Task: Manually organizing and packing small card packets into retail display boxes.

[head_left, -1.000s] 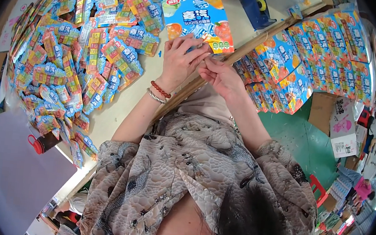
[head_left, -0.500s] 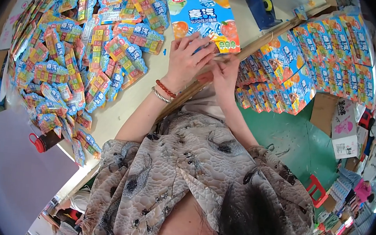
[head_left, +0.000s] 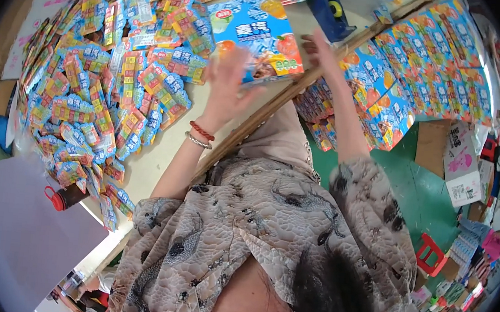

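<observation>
A blue candy box (head_left: 256, 21) with fruit pictures lies on the table in front of me. My left hand (head_left: 227, 90) is at its near left corner, fingers spread and blurred by motion, and it holds nothing. Beside the box's right edge is my right hand (head_left: 325, 54), raised over the table edge with its fingers apart. I see nothing in it. Left of the box, a large heap of small candy packs (head_left: 131, 72) in blue and yellow wrapping covers the table.
A wooden strip (head_left: 279, 101) edges the table. Beyond it on the right stand rows of filled candy boxes (head_left: 381, 102). A blue tape dispenser (head_left: 331, 14) sits at the back. A dark bottle with a red cap (head_left: 64, 198) lies at the left, and a red stool (head_left: 431, 255) stands on the green floor.
My hands were together at the box's near edge. They have moved apart, the left one leftward and the right one up and to the right. The box has shifted and turned slightly.
</observation>
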### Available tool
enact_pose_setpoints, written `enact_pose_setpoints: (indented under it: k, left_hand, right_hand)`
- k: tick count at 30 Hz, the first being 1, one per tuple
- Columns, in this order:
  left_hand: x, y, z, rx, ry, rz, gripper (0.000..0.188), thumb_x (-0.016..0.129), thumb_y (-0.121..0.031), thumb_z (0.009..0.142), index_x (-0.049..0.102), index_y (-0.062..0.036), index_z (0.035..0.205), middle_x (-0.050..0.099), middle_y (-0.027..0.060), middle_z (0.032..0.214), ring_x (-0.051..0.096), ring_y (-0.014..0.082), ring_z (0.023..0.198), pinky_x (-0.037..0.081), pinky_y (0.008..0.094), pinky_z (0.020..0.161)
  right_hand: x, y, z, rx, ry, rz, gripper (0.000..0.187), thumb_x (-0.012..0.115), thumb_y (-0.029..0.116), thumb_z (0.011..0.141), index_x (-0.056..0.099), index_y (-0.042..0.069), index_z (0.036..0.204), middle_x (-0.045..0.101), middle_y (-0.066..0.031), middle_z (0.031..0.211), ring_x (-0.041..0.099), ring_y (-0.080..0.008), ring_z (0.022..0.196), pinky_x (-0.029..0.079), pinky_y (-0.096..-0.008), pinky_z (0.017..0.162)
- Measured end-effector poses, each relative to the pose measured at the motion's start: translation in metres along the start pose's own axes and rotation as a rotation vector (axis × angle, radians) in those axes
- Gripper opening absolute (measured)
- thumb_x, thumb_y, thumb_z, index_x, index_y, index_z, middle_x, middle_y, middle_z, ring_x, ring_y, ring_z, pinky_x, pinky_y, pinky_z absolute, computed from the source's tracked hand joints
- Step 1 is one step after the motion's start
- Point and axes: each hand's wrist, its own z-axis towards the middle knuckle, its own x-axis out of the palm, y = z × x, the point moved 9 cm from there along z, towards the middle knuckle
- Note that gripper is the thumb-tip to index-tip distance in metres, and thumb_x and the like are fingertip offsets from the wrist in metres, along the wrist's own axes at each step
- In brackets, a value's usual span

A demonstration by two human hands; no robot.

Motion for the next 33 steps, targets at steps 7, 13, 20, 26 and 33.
enact_pose_setpoints:
  k: [7, 13, 20, 26, 33]
  left_hand:
    - [0.037, 0.079, -0.033, -0.620, -0.132, -0.770, 0.068, 0.043, -0.037, 0.099, 0.017, 0.0013, 0.149, 0.024, 0.0151, 0.153, 0.023, 0.0255, 0.142, 0.016, 0.0370, 0.115]
    - [0.003, 0.019, -0.021, -0.532, -0.054, -0.983, 0.062, 0.034, -0.034, 0.102, 0.016, 0.0007, 0.149, 0.022, 0.0104, 0.155, 0.023, 0.0219, 0.141, 0.017, 0.0356, 0.115]
    - [-0.082, -0.166, 0.047, 0.175, 0.164, -0.673, 0.049, 0.048, -0.033, 0.093, 0.048, -0.0011, 0.130, 0.046, 0.0199, 0.134, 0.041, 0.0309, 0.127, 0.034, 0.0451, 0.104]
    - [-0.169, -0.244, 0.052, 0.089, 0.426, -1.469, 0.041, 0.066, -0.040, 0.086, 0.059, -0.0230, 0.122, 0.057, 0.0077, 0.114, 0.052, 0.0302, 0.109, 0.038, 0.0520, 0.099]
    - [-0.126, -0.287, 0.069, 0.121, 0.469, -1.779, 0.015, 0.068, -0.030, 0.084, 0.064, -0.0157, 0.081, 0.060, 0.0008, 0.095, 0.056, 0.0207, 0.091, 0.043, 0.0391, 0.079]
  right_hand:
    - [0.090, 0.061, -0.044, -0.158, 0.263, -0.055, 0.087, 0.048, 0.072, 0.084, 0.046, 0.003, 0.136, 0.056, -0.0077, 0.130, 0.056, -0.0150, 0.113, 0.040, -0.0322, 0.101]
    - [0.049, 0.059, -0.130, -0.174, 0.117, 0.581, 0.057, 0.071, 0.028, 0.083, 0.048, 0.000, 0.126, 0.061, -0.0111, 0.115, 0.059, -0.0194, 0.111, 0.048, -0.0341, 0.095]
    - [-0.112, -0.020, -0.265, -0.432, -0.079, 0.964, 0.051, 0.062, 0.023, 0.080, 0.049, 0.005, 0.125, 0.060, -0.0123, 0.112, 0.062, -0.0276, 0.099, 0.053, -0.0448, 0.089]
    - [-0.248, -0.194, -0.411, -0.405, -0.681, 1.091, 0.055, 0.057, 0.026, 0.082, 0.044, 0.008, 0.132, 0.058, -0.0112, 0.118, 0.058, -0.0276, 0.107, 0.050, -0.0468, 0.091]
    - [-0.275, -0.368, -0.462, -0.195, -0.872, 1.016, 0.052, 0.067, 0.026, 0.084, 0.045, 0.007, 0.127, 0.058, -0.0102, 0.119, 0.057, -0.0257, 0.110, 0.047, -0.0437, 0.096]
